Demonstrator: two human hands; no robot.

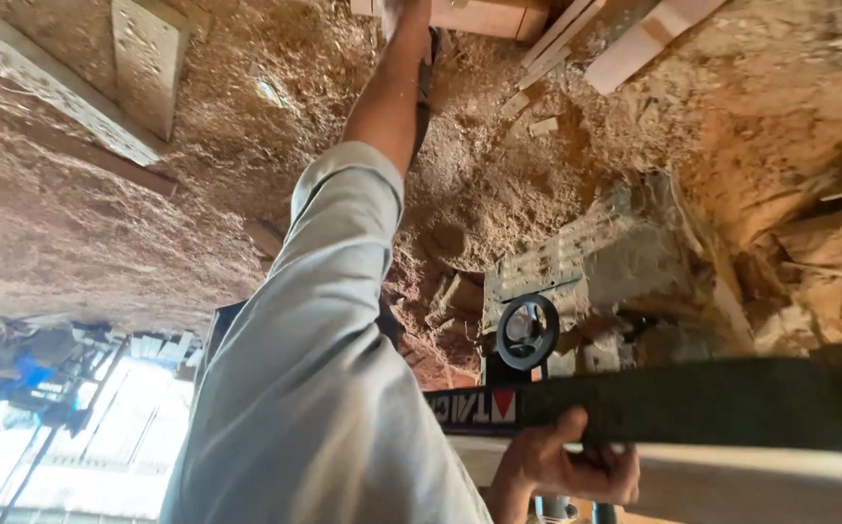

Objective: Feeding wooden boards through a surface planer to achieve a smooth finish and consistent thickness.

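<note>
My left arm, in a grey sleeve, stretches far out to the top of the view. My left hand (403, 14) is cut off by the frame edge where it meets a pale wooden block (484, 16), so its grip is hidden. Low in the view, my right hand (559, 460) has its fingers curled around the edge of a long pale plank (731, 480). The plank lies under a dark bar (712, 400) that has a red and white label.
Thick sawdust (469, 184) covers the ground. Wood offcuts (634, 44) lie at the top right and long boards (144, 58) at the top left. A black handwheel (526, 330) and a dusty metal machine part (576, 262) sit near the middle. At the bottom left is a bright opening (100, 427).
</note>
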